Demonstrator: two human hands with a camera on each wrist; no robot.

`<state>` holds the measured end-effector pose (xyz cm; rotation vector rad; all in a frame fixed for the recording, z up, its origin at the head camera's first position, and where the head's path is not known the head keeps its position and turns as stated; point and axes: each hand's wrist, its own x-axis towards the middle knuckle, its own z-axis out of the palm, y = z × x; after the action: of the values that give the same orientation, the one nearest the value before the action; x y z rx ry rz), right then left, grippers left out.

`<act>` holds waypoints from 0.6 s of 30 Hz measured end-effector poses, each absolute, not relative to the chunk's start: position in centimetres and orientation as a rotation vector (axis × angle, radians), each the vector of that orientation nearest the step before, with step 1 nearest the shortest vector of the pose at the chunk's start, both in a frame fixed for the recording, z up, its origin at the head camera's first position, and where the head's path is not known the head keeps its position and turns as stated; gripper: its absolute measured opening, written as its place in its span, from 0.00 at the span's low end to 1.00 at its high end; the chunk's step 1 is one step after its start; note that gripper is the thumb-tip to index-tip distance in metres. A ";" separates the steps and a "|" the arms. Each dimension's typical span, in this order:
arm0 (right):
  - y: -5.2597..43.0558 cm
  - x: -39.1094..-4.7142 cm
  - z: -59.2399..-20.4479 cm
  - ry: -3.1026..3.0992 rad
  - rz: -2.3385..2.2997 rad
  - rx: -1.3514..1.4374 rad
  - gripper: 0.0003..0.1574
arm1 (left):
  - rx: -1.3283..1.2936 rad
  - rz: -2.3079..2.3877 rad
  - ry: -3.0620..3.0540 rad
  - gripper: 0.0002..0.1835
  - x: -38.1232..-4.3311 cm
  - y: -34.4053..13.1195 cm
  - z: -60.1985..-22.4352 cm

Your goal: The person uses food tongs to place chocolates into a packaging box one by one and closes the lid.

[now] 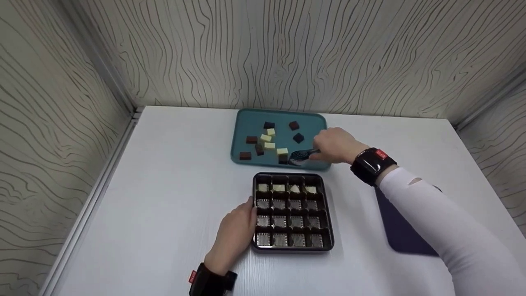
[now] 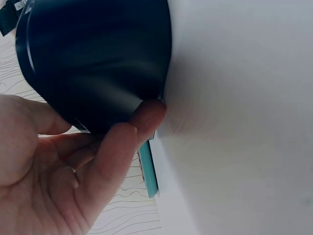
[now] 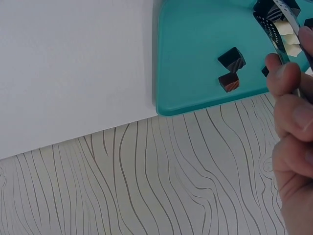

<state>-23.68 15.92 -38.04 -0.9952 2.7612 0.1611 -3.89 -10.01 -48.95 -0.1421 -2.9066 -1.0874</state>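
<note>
My right hand (image 1: 335, 144) grips small perforated tongs (image 1: 302, 155) over the near right part of a teal tray (image 1: 312, 119). The tips of the tongs stand right at a dark chocolate (image 1: 283, 159), which shows between the two blades in the right wrist view. White chocolates (image 1: 269, 146) and brown chocolates (image 1: 251, 139) lie scattered on the tray. Nearer to me is a dark box (image 1: 287, 249) divided into compartments, with white chocolates (image 1: 278, 188) along its far row. My left hand (image 1: 235, 230) holds the box by its left side, fingers bent against the wall (image 2: 112, 63).
A dark purple flat tray (image 1: 402, 230) lies at the right, partly hidden beneath my white sleeve (image 1: 456, 230). Wood-patterned panels (image 1: 279, 61) rise behind and beside the white table (image 1: 176, 172).
</note>
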 end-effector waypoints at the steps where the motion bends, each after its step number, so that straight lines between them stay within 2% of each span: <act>1: 16.0 -23.6 -38.0 2.769 0.159 -1.006 0.38 | -0.144 -1.088 -2.907 0.24 -3.9 -10.0 -49.0; 12: 16.0 -21.8 -35.7 2.805 0.179 -1.087 0.25 | -0.152 -1.124 -2.904 0.23 -3.9 -10.1 -48.8; 18: 15.5 -19.5 -34.0 2.771 0.142 -1.196 0.27 | -0.171 -1.231 -2.922 0.24 -4.0 -10.6 -48.5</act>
<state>-19.45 15.49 -34.01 -1.1961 2.7711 0.1421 -4.00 -10.63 -48.49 -0.1714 -2.9218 -1.2311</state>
